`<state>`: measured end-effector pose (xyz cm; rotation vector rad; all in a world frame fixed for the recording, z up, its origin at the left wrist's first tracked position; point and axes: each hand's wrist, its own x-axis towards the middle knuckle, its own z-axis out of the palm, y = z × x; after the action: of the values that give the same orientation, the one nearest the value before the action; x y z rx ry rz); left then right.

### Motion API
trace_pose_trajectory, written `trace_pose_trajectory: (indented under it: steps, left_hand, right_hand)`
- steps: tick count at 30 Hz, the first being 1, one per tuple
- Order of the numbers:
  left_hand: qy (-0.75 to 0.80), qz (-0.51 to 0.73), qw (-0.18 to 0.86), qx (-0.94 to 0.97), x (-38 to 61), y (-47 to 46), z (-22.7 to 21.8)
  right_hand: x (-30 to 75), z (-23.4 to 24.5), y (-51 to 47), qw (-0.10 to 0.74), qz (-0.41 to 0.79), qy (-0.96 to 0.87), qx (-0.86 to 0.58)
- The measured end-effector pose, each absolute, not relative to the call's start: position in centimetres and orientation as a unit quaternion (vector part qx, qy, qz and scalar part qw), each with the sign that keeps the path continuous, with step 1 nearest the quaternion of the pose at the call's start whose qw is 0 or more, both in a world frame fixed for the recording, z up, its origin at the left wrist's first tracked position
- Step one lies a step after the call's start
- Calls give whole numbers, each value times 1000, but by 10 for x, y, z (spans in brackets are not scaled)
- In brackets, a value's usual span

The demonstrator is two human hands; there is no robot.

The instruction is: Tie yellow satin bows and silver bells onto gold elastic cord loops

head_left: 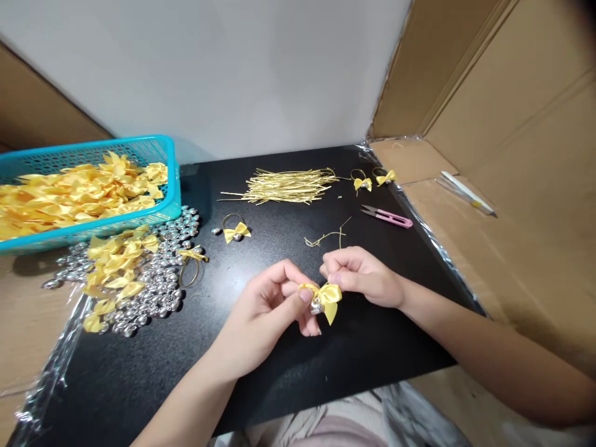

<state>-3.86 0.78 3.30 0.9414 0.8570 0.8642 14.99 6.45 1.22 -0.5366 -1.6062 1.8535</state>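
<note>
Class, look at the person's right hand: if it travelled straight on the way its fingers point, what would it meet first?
Likely the left hand: the right hand points leftward, and only the yellow bow, held between both hands, separates them.

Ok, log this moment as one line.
left hand: holds yellow bow | right hand: pinches same bow | pink snips: on table

- Everything is being lit brightly from above.
- Soft shadows are being cast on the black table (372, 347).
- Glints are being thrown off the silver beads (161, 276).
- Straight edges are being bowed near the borders.
</note>
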Motion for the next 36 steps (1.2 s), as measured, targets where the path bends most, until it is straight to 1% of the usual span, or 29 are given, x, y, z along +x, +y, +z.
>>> trace_pose_trajectory:
  steps: [6, 14, 23, 29, 36]
  left_hand:
    - [364, 401, 710, 450, -37, 4, 32]
    - [358, 431, 663, 497, -34, 4, 29]
    - [328, 412, 736, 426, -32, 4, 23]
    - [363, 406, 729, 414, -34, 6, 24]
    - [381, 419, 718, 404, -31, 5, 26]
  right_hand:
    - [146, 13, 58, 339, 721, -560, -228]
    - [145, 13, 57, 341, 708, -576, -223]
    - [147, 13, 57, 343, 694, -597, -213]
    - [149, 13, 59, 367, 664, -610, -228]
    - [148, 13, 62, 359, 662, -596, -279]
